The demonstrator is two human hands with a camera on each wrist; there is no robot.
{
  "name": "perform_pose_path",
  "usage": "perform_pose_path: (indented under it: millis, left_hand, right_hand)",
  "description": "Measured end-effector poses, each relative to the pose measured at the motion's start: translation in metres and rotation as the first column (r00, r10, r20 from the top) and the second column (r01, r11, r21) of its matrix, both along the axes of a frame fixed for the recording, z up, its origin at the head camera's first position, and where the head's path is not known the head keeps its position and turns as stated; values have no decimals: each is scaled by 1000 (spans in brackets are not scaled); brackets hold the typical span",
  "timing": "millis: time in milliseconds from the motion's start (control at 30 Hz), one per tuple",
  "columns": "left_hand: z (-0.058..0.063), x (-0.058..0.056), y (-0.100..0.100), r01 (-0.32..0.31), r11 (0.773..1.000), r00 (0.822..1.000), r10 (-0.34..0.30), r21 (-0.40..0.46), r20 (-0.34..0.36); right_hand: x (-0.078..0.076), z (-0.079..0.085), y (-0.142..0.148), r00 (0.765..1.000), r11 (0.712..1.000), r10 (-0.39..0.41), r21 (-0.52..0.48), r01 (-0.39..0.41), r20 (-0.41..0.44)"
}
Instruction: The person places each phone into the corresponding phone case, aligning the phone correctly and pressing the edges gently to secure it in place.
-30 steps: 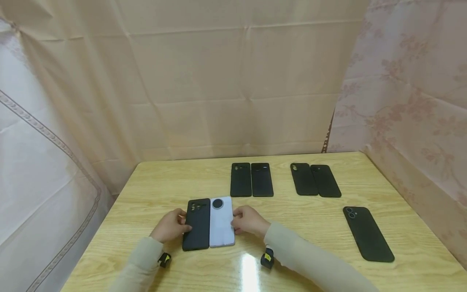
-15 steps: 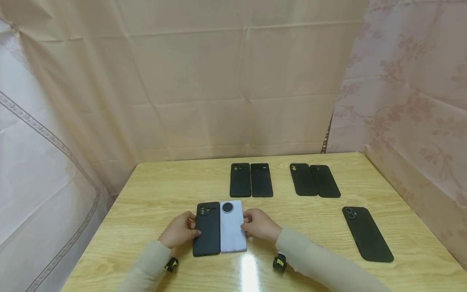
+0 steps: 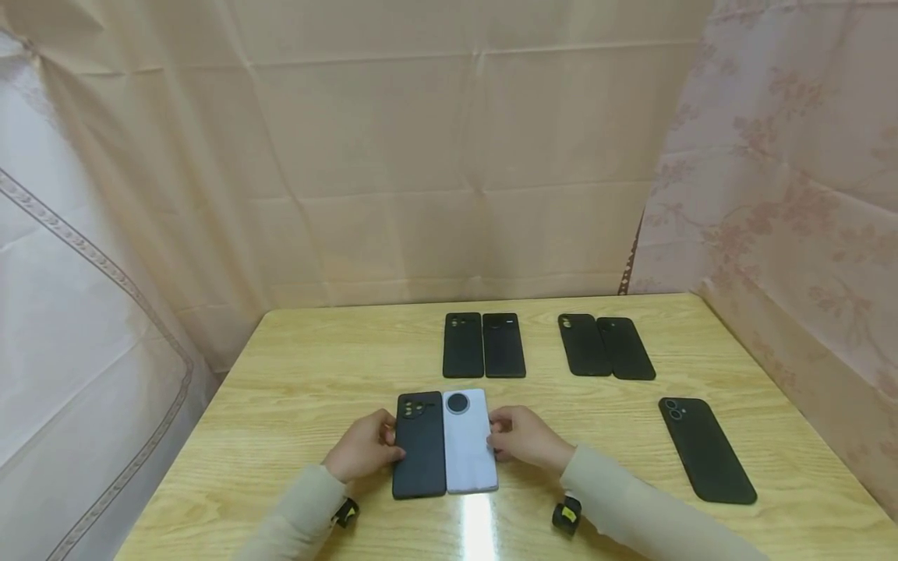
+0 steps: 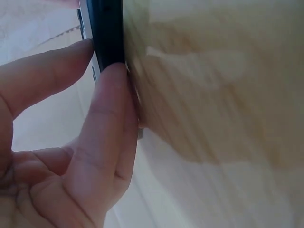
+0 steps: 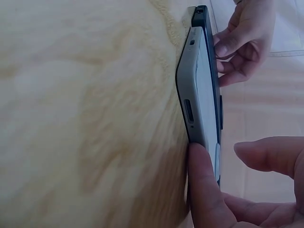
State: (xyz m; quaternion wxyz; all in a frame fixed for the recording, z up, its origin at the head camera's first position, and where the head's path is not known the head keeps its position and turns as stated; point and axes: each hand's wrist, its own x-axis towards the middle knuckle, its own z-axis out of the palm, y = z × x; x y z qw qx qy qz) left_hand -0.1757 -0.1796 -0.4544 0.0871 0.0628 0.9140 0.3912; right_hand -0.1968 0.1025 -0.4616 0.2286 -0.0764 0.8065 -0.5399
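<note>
A black phone case [image 3: 419,446] with camera cutouts lies side by side with a white phone [image 3: 471,442], whose large round camera is at its upper left; their long edges meet. My left hand [image 3: 365,446] pinches the case's left edge, thumb on top and fingertips at the side. At the phone's right edge is my right hand [image 3: 529,438]. In the right wrist view a fingertip [image 5: 198,154] presses against the phone's side while the thumb [image 5: 256,151] stands apart from it. The left wrist view shows the case's dark edge [image 4: 108,33] between thumb and fingers.
Behind them lie a black case [image 3: 463,347] and a dark phone [image 3: 503,347] as a pair. Farther right is another pair, a black case [image 3: 585,344] and a black phone [image 3: 626,348]. A black phone with two lenses [image 3: 707,452] lies near the wooden table's [image 3: 316,343] right edge.
Both hands have moved the case and the white phone together to the right and slightly toward me across the table. The other phones and cases have stayed put.
</note>
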Motion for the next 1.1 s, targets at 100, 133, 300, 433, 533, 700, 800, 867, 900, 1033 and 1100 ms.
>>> perform_pose_path:
  millis: [100,133,300,433,533,700,800,867,900,1033,1100]
  left_hand:
    - [-1,0,5,28,1000,1000,-28,2,7]
    - [-1,1,6,38,999,999,-38,2,8]
    - [-2,0,15,81,997,997,-81,13,21]
    - [-3,-1,22,112,993,992,-114,33,51]
    - [-4,-2,29,139,990,988,-141,40,66]
    - [-4,-3,39,165,985,982,-168,47,81]
    - [-4,-3,45,181,982,980,-184,48,78]
    - [-4,-4,48,193,980,978,-196,51,74]
    - [-4,-4,50,197,979,977,-200,53,72]
    - [-5,-3,55,214,974,974,-218,75,57]
    - [-5,-2,56,220,971,973,-225,91,50]
  right_hand:
    - [3,-1,8,1000,1000,-5,1,5,12]
    - [4,-1,10,1000,1000,-11,5,11,19]
    - [8,0,22,998,999,-35,15,34,58]
    - [10,0,33,993,997,-74,21,73,90]
    - [14,-1,41,990,994,-105,29,103,97]
    - [19,0,53,980,988,-156,32,153,127]
    - [22,0,60,973,983,-183,33,180,143]
    - [23,0,63,968,979,-203,38,199,149]
    - [23,0,65,966,978,-210,41,206,148]
    - [24,1,71,961,973,-231,64,223,154]
    - [24,0,73,959,971,-238,71,229,157]
